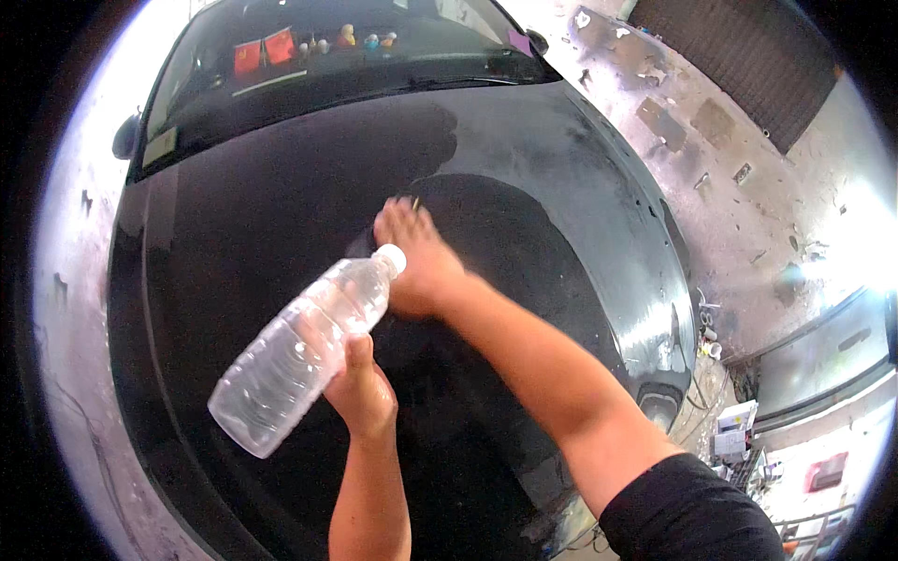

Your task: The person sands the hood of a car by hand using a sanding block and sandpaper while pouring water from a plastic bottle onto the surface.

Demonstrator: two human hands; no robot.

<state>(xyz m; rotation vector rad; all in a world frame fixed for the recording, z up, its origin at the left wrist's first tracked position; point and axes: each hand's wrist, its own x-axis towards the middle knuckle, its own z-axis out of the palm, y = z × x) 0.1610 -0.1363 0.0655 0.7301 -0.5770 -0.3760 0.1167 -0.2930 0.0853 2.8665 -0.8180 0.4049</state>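
Note:
A clear ribbed plastic bottle (290,360) with a white cap (392,257) is in my left hand (367,393), thumb and fingers wrapped around it. The bottle tilts, cap end up and to the right, and looks empty of coloured liquid. My right hand (416,252) lies palm down over the dark car hood (262,215), just beyond the cap, fingers stretched out and slightly blurred. What may be beneath its palm is hidden. Dark matte patches with curved edges cover much of the hood, beside a glossier grey area (585,201) on the right.
The windshield (355,56) rises at the far end, with small red flags (264,51) and figurines behind it. A side mirror (125,136) sticks out at left. Rightward are a stained floor (720,178), a dark shutter (748,56) and boxes (734,430) near the headlight (659,402).

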